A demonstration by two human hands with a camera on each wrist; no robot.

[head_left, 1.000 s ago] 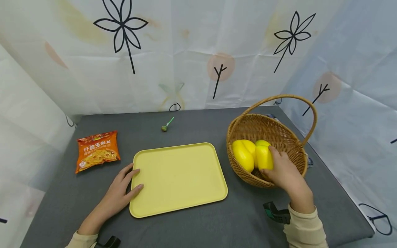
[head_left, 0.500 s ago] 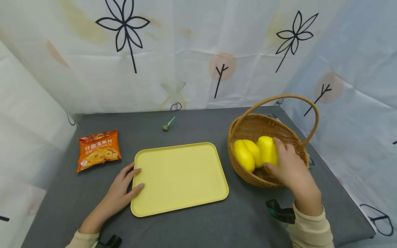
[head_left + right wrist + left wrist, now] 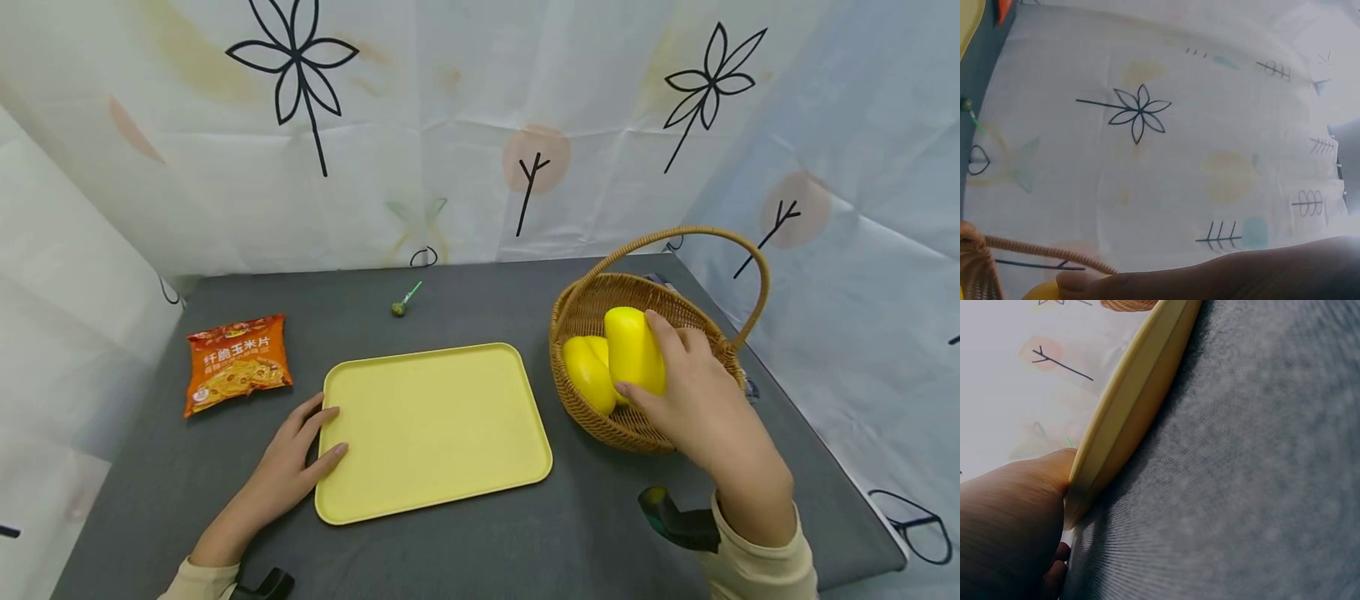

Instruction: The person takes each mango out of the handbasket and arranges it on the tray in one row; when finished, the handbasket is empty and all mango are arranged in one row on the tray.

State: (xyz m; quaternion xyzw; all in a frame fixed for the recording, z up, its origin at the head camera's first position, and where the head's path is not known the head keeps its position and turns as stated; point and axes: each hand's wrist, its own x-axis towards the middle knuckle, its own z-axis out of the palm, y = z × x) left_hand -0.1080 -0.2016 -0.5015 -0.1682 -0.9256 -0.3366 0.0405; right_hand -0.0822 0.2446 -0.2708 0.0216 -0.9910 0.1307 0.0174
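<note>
In the head view my right hand point(image 3: 701, 396) holds a glossy yellow fruit-like piece point(image 3: 635, 350), its fingers and thumb around the sides. The piece is raised over the wicker basket point(image 3: 607, 433). More yellow of the same kind point(image 3: 587, 377) lies in the basket, partly hidden behind the held one. My left hand point(image 3: 288, 467) rests at the left edge of a yellow tray point(image 3: 435, 433), thumb and fingertips lying over the rim. The left wrist view shows that tray's side point(image 3: 1129, 406) close beside the hand point(image 3: 1016, 500). Only a sliver of the yellow piece point(image 3: 1041, 291) appears in the right wrist view.
An orange snack bag point(image 3: 237, 365) lies left of the tray. Behind the tray is a small round lollipop point(image 3: 399, 308) with a green stick. The basket's tall handle point(image 3: 761, 283) arches above its opening. Patterned curtains point(image 3: 450, 125) stand around the grey table point(image 3: 480, 550).
The right hand has lifted the yellow piece up and out from among the others in the basket, tilting it slightly. My left hand stays in place on the tray.
</note>
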